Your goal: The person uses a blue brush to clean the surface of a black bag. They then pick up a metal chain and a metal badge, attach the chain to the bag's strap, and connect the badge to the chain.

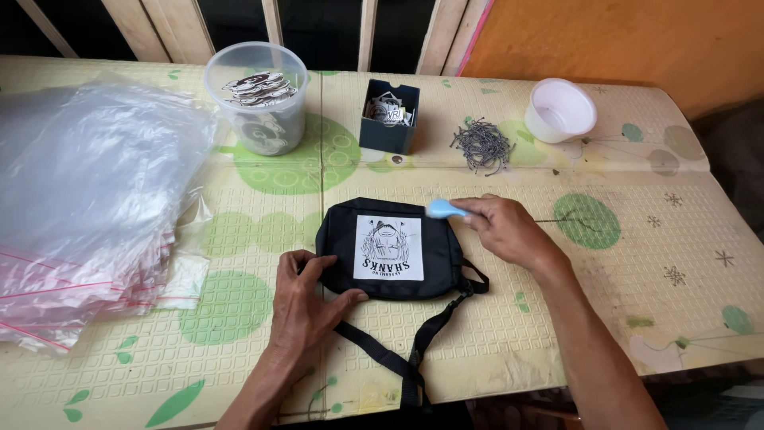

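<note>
Pouch soft, light, limp; left hand flat, pinning edge; right hand pinching blue tool. Grasp by strap.

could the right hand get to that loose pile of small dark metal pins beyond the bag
Probably yes. The right hand sits at the black fabric bag's top edge, and bare mat lies between it and the pin pile. It pinches a small light-blue tool, though.
</note>
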